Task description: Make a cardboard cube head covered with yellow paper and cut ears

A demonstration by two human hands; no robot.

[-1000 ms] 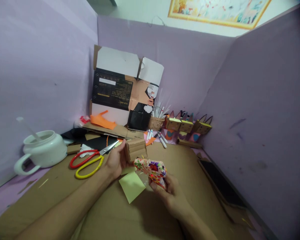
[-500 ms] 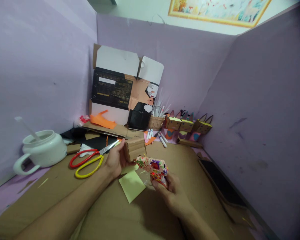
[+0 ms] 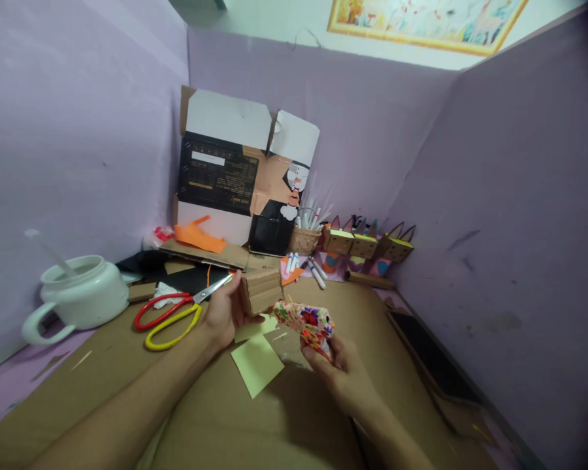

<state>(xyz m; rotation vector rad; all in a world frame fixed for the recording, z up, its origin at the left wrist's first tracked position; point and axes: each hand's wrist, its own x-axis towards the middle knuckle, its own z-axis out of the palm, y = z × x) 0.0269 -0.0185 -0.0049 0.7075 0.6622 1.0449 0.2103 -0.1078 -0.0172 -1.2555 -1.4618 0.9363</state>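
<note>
- Left hand (image 3: 224,314) curled round the left side of the cardboard box (image 3: 263,292).
- Right hand (image 3: 340,372) closed on the floral glue gun (image 3: 306,318), its tip near the box.
- Both things between the hands, above the cardboard sheet (image 3: 377,346).

No legible text. Only print candidates: flattened box (image 3: 270,175), whose black panel (image 3: 218,173) carries rows of gold print (image 3: 236,185), too small and blurred to read. White strip (image 3: 208,158) on the same box panel: can't resolve any lettering. Cardboard sheet (image 3: 238,256) just below box: tiny dark mark (image 3: 259,256), unreadable.
</note>
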